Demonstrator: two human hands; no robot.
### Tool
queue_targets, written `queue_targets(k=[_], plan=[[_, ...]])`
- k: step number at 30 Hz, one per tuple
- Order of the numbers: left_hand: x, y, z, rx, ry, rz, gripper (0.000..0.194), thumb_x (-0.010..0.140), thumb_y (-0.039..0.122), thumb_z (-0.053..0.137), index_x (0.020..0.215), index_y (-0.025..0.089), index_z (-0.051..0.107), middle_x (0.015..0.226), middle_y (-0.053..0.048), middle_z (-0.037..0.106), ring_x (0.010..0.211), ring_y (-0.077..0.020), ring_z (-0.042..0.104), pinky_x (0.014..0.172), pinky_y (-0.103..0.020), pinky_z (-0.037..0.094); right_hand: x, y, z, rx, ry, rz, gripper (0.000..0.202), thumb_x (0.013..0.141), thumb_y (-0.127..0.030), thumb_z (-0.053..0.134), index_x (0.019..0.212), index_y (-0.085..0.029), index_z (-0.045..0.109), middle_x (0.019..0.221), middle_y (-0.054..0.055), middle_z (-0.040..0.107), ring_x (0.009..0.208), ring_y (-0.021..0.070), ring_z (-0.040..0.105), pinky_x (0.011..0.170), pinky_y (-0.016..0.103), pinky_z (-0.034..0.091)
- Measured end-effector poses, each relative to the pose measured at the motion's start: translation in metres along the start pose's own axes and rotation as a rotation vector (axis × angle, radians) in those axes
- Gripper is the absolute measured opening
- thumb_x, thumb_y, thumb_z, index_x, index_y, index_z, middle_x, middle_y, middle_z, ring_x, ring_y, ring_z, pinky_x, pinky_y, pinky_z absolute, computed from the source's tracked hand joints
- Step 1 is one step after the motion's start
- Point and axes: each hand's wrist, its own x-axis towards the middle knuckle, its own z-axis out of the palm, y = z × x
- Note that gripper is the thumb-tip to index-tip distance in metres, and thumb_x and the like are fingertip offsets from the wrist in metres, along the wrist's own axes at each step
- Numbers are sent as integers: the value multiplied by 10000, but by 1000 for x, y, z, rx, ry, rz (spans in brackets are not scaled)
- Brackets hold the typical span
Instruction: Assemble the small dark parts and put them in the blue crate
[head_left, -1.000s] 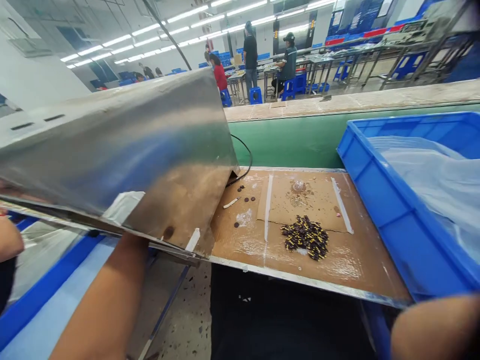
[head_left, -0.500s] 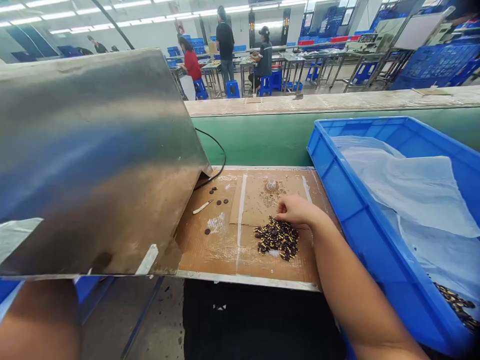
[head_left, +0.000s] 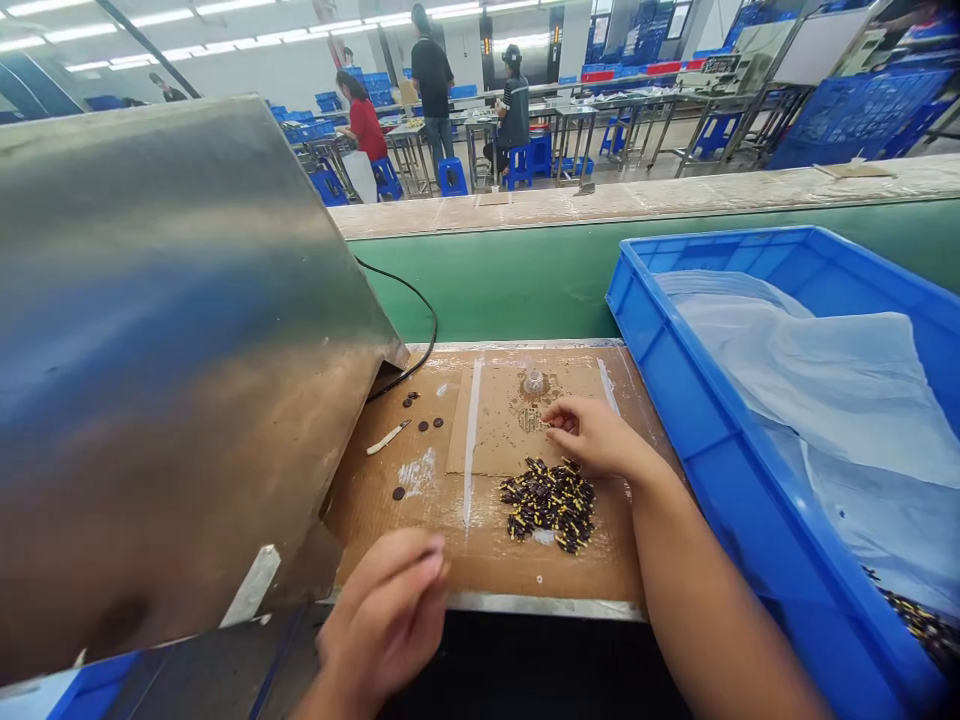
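My right hand (head_left: 596, 436) is above the cardboard work surface (head_left: 420, 520), thumb and fingertips curled in a pinch. Whatever is between them is too small to make out. Just below it lies a pile of small dark brown pieces with yellow ends (head_left: 551, 500). Beyond the fingertips, a small clear dome-shaped bump (head_left: 533, 384) stands on a cardboard sheet (head_left: 495, 440). My left hand (head_left: 390, 610), slightly blurred, hovers over the front edge of the surface with its fingers drawn together. I cannot see whether it holds anything.
A big sheet-metal housing (head_left: 165, 360) fills the left side, with a black cable (head_left: 431, 320) behind. On the board lie a white-handled knife (head_left: 388, 438) and several dark discs (head_left: 398, 493). A blue crate (head_left: 697, 400) with white sheeting stands right. Several people work far back.
My left hand has come up from below the metal housing to the board's front edge. My right hand has lifted off the pile, slightly forward. The view has shifted.
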Motion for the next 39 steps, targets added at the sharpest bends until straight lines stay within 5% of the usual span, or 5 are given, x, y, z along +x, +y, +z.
queue_targets(k=[6,12,23,34,39], plan=[[72,-35,94,-414,34,-324,144,893,191,663,1036,185,681,1008,-84,703,921,-192,692,870,-337,586,20,4,-19,325,245,7,242,815,-252,679,1043,-195,737,1069,79,763,962,207,710,939,406,554],[104,-75,136,-700,-31,-622,309,824,353,748,1009,124,654,926,-109,723,846,-193,718,844,-334,596,51,9,-14,463,378,37,328,704,-343,787,972,-161,736,994,104,776,911,223,729,910,404,579],[87,-107,147,-794,-13,-894,565,715,430,827,1148,88,706,933,-124,740,794,-178,705,840,-352,596,58,46,1,432,396,78,389,785,-494,719,1002,-171,732,955,84,761,861,211,696,831,358,562],[83,-107,148,-728,-62,-920,443,754,330,786,1157,153,735,884,-61,698,761,-123,622,741,-245,526,62,37,3,353,527,57,298,803,-431,705,965,-182,736,975,84,766,877,217,700,860,366,562],[82,-109,148,-555,-107,-727,326,840,323,704,1127,178,751,998,-85,710,845,-165,640,767,-276,528,65,42,5,310,553,57,358,875,-524,620,942,-182,702,917,80,740,843,210,691,803,348,574]])
